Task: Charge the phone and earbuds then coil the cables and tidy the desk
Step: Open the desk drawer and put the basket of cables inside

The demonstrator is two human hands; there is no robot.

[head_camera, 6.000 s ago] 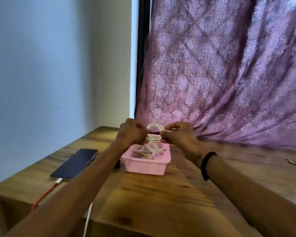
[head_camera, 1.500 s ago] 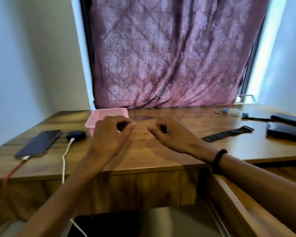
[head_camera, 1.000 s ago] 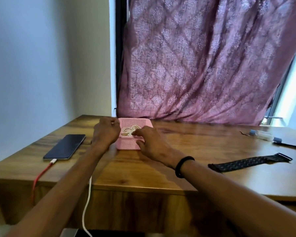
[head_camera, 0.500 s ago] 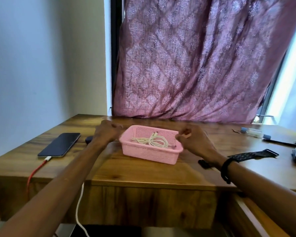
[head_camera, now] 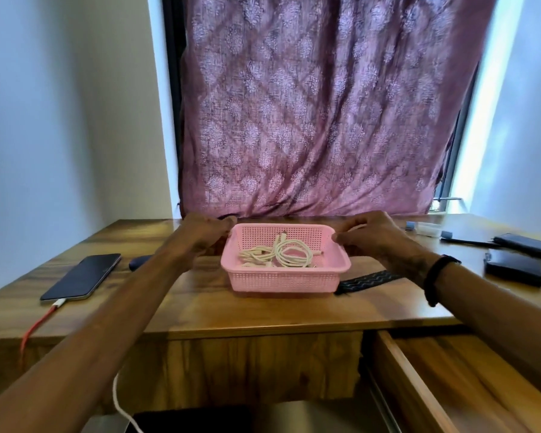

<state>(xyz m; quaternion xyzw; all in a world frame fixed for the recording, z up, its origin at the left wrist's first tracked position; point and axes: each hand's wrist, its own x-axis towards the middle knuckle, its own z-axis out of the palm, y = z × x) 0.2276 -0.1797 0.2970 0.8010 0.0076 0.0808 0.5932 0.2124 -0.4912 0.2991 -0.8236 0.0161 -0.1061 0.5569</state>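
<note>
A pink basket [head_camera: 283,276] is set in the middle of a wooden desk [head_camera: 219,310]. Coiled white cables [head_camera: 278,253] are seen lying inside it. The basket is held at both ends. The left hand [head_camera: 205,234] is curled shut on the left rim at the far corner. The right hand [head_camera: 369,234] is closed on the right rim, with the thumb pressed to the edge. A black band [head_camera: 434,281] is worn on the right wrist.

A dark phone [head_camera: 82,276] is laid flat at the left of the desk, well apart from the basket. A red cable [head_camera: 36,326] is plugged into its near end and is hung over the desk edge. A small dark case [head_camera: 139,261] is seen just beside the phone, partly hidden by the left arm. A white cable [head_camera: 121,404] is seen hanging below that arm.

A black strap [head_camera: 364,281] is laid beside the basket on the right. Two dark flat things [head_camera: 514,270] are placed near the right edge. A purple curtain [head_camera: 325,104] is hung behind the desk.
</note>
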